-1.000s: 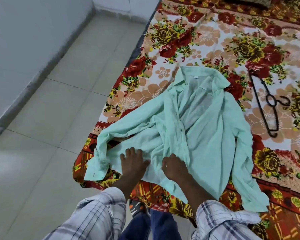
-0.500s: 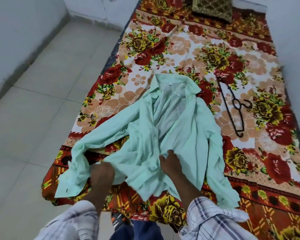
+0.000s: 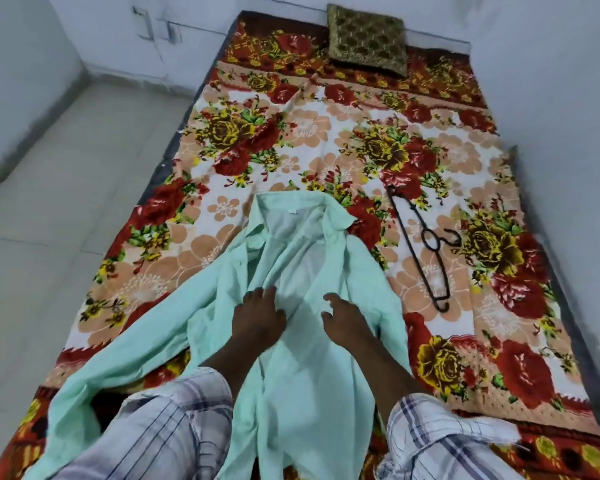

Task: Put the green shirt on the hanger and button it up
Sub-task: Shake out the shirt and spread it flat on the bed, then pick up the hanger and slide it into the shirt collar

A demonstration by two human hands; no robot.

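The pale green shirt (image 3: 302,382) lies unbuttoned on the bed, collar away from me, its left sleeve trailing toward the bed's near left corner. My left hand (image 3: 257,318) rests on the shirt's middle, and its fingertips pinch a bunch of the left front panel where creases gather. Beside it my right hand (image 3: 347,322) lies on the right front panel with fingers spread and holds nothing. A black hanger (image 3: 426,252) lies flat on the bedspread to the right of the shirt, apart from both hands, hook pointing right.
The bed carries a floral bedspread (image 3: 291,143) in red and orange. A brown patterned cushion (image 3: 368,38) sits at the far end. A wall (image 3: 561,98) runs along the right edge, and tiled floor (image 3: 66,202) lies to the left.
Both hands moved from the shirt's lower hem up to its middle. The front panels have been pulled closer over the body. My view has tilted up, showing the cushion.
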